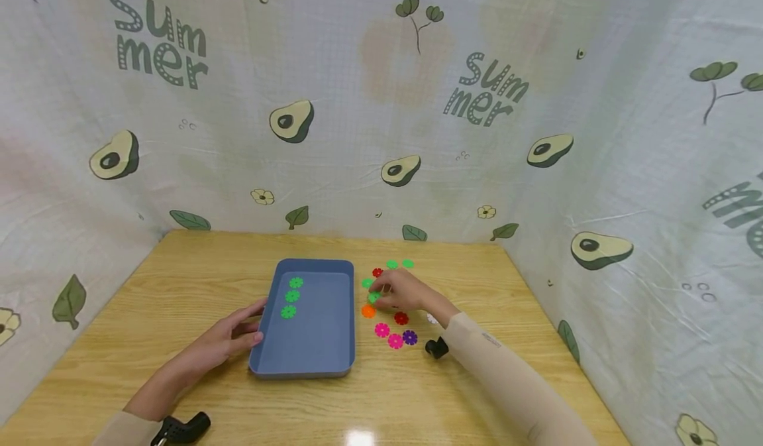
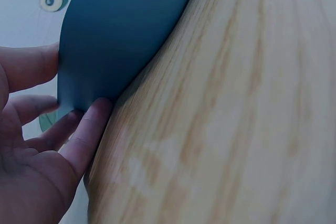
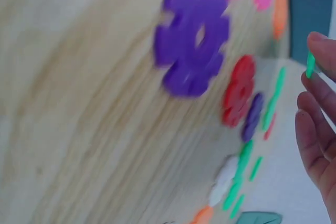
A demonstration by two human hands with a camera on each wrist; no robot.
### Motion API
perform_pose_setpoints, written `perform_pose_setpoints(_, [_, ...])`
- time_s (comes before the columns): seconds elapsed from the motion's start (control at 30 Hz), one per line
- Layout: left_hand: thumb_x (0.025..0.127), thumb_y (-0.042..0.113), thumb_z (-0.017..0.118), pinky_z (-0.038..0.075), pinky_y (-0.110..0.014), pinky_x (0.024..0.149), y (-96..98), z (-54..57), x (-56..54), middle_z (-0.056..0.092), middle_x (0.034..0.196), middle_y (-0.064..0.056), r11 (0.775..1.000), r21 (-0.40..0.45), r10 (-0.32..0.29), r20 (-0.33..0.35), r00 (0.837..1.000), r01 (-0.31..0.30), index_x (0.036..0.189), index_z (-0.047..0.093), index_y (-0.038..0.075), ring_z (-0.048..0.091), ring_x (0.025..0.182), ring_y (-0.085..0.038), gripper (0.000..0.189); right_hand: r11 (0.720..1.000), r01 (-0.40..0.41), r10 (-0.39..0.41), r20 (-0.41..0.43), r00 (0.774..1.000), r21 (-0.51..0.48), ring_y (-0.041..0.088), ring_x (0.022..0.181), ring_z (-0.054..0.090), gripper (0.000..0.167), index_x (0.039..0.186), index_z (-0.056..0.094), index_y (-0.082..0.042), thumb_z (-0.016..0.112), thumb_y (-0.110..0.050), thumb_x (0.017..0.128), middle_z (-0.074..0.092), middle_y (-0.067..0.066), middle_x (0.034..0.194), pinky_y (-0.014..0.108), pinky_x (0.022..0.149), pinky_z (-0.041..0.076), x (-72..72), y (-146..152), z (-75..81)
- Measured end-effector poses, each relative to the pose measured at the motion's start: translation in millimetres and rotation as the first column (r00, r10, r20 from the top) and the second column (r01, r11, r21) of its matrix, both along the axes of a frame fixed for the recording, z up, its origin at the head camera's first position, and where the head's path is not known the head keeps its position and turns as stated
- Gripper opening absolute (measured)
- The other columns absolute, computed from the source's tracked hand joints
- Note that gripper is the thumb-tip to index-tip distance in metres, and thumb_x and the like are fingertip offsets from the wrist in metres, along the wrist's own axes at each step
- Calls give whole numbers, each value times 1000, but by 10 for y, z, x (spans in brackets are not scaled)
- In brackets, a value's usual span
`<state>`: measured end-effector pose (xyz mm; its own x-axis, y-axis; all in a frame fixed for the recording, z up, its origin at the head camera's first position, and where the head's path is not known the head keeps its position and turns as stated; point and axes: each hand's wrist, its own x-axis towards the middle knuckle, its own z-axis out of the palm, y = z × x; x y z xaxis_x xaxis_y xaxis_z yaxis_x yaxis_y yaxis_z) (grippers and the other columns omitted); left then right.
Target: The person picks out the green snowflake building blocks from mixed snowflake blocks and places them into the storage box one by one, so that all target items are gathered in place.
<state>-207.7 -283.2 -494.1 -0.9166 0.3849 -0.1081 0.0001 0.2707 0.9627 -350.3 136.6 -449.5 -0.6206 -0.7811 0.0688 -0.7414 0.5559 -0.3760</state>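
Observation:
A blue-grey tray (image 1: pixel 310 340) lies on the table with three green snowflake-shaped plastic discs (image 1: pixel 292 296) in a column on its left side. My left hand (image 1: pixel 229 333) rests against the tray's left wall; in the left wrist view its fingertips (image 2: pixel 100 106) touch the outer side. To the right of the tray, my right hand (image 1: pixel 402 289) is above the loose discs. Between thumb and forefinger it pinches a green disc (image 3: pixel 310 64), seen edge-on in the right wrist view. Some discs are partly hidden beneath this hand.
Loose discs lie right of the tray: pink (image 1: pixel 396 341), purple (image 1: pixel 410 337), red (image 1: pixel 401 318), orange (image 1: pixel 368 311), white (image 1: pixel 432 319) and green (image 1: pixel 408 264). A printed cloth (image 1: pixel 334 187) hangs behind and beside the wooden table (image 1: pixel 203 267).

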Motion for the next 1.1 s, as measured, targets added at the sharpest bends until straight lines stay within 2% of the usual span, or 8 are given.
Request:
perform_pose_setpoints(0.23, [108, 24, 65, 48, -19, 98, -5, 18, 10, 17, 175, -22, 1000, -4, 12, -3, 1000, -12, 172, 19, 16, 37, 150, -50, 79, 994, -29, 30, 9, 1000, -103, 28, 99, 75, 25, 120, 79, -2, 80, -9, 97, 78, 9, 116, 31, 86, 60, 250, -131, 80])
perform_pose_setpoints(0.47, [108, 25, 65, 48, -18, 97, -11, 14, 5, 17, 174, -22, 1000, -6, 14, -5, 1000, -14, 172, 20, 17, 38, 150, -50, 78, 992, -27, 29, 20, 999, -122, 25, 99, 72, 26, 121, 80, -5, 81, -15, 97, 76, 4, 112, 30, 84, 60, 488, -340, 77])
perform_pose_setpoints(0.7, [108, 26, 65, 48, -19, 98, -17, 8, 6, 17, 175, -22, 1000, -2, 12, -5, 1000, -12, 172, 20, 18, 37, 150, -49, 78, 992, -13, 11, -17, 1000, -124, 17, 93, 69, 24, 119, 81, -10, 82, -17, 96, 76, 0, 108, 22, 79, 56, 597, -498, 111])
perform_pose_setpoints(0.87, [109, 27, 64, 47, -19, 98, -34, 1, 6, 16, 175, -21, 1000, -11, 12, -8, 1000, -12, 172, 20, 19, 37, 151, -49, 78, 994, -35, 34, -7, 999, -101, 20, 92, 68, 24, 119, 82, -10, 82, -18, 96, 75, 1, 106, 17, 76, 51, 655, -640, 121])
perform_pose_setpoints(1.1, [109, 25, 64, 48, -18, 98, -27, -1, 6, 16, 175, -22, 1000, 4, 1, -16, 1000, 0, 172, 20, 17, 37, 151, -50, 78, 997, -57, 55, -45, 997, -53, 15, 94, 68, 25, 120, 82, -13, 82, -22, 96, 75, 0, 106, 14, 78, 48, 739, -894, 102])
